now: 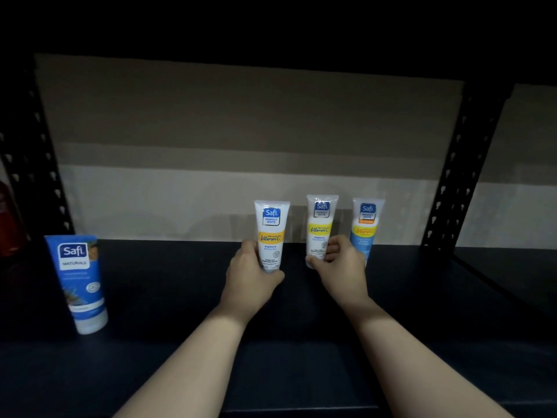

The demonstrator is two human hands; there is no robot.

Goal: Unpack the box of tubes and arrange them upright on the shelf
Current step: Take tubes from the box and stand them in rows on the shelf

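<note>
Left hand: fingers and thumb wrapped round the lower body of a white tube with an orange-yellow band. The tube is upright, crimped end up, its base hidden behind the hand. It sits toward the far side of the dark shelf, left of centre in the row.

Right hand: fingers curled round the lower part of a white tube with a yellow band. This tube is also upright, a little farther back than the left-hand one and just to its right, with a gap between the two.

Immediately right of the right hand stands a white and light blue tube, upright, unheld; its lower left portion is covered by the hand, so contact with the fingers cannot be determined.

Well apart on the near left of the shelf stands a larger blue tube, cap down, leaning slightly to the left.

A beige back wall closes the far side. Black perforated uprights frame the bay on both sides. A red object, indistinct, shows at the far left edge.
</note>
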